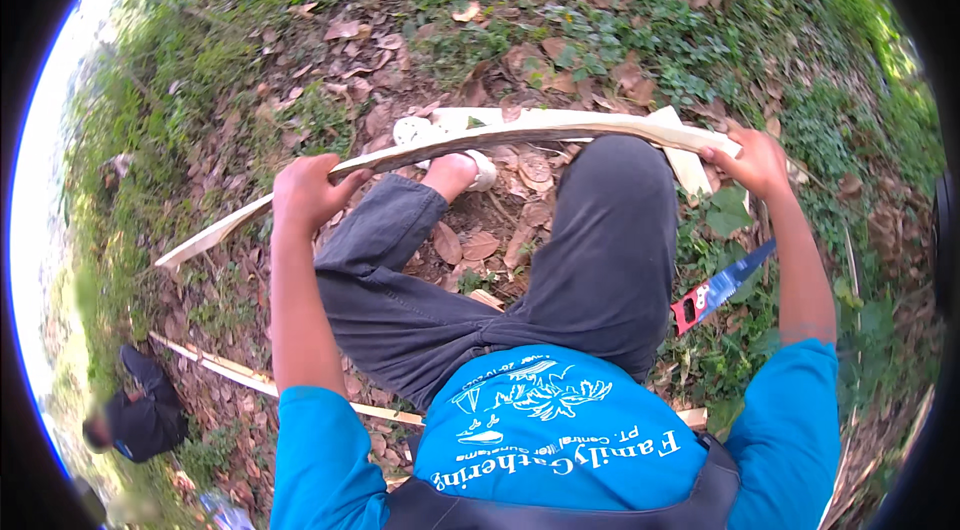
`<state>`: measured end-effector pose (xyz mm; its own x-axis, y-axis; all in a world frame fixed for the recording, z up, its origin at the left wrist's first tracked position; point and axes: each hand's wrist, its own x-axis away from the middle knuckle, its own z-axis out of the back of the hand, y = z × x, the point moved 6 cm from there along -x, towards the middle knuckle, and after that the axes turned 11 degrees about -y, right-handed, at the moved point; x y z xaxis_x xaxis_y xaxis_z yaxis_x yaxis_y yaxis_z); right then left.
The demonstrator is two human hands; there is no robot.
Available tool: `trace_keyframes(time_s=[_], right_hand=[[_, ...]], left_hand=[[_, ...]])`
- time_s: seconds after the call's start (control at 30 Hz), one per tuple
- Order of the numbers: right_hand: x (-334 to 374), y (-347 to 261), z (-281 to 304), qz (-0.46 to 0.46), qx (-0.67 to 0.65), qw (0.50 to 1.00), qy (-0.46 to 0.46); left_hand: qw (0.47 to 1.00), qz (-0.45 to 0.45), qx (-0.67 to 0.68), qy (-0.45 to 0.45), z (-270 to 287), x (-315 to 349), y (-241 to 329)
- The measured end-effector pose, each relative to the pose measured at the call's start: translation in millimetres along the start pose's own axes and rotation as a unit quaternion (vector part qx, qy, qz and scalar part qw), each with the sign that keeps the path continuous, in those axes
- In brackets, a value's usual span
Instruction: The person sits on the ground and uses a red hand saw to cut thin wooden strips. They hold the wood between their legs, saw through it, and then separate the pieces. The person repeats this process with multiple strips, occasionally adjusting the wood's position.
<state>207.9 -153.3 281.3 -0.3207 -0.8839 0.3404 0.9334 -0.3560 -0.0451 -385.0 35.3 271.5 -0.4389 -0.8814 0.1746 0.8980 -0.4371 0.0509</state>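
Observation:
A long, pale wooden board [470, 138] with a darker edge lies crosswise over my bent knees, its left end sloping toward the ground. My left hand [305, 192] is closed around it left of my lower leg, thumb along the near edge. Near the board's right end, my right hand [755, 164] grips it with the thumb on the near side. Both palms and some of the fingers are hidden. The board passes over my raised right knee [620, 170]. Its far left end extends past my left hand.
Behind the board are another pale plank [560, 117] and a short wood piece [688, 168]. A handsaw [725, 288] with a red handle and blue blade lies right of my thigh. A thin wood strip [230, 370] lies lower left, near another person [150, 410]. Leaves and weeds cover the ground.

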Motion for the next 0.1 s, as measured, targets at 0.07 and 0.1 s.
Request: trace_keyframes(time_s=[0.07, 0.1], right_hand=[[-8, 7, 6, 0.071, -0.018, 0.997, 0.033], [-38, -34, 12, 0.118, -0.018, 0.992, 0.040]], left_hand=[[0.999, -0.019, -0.031, -0.011, 4, -1, 0], [0.999, 0.027, -0.037, -0.002, 13, 29, -31]])
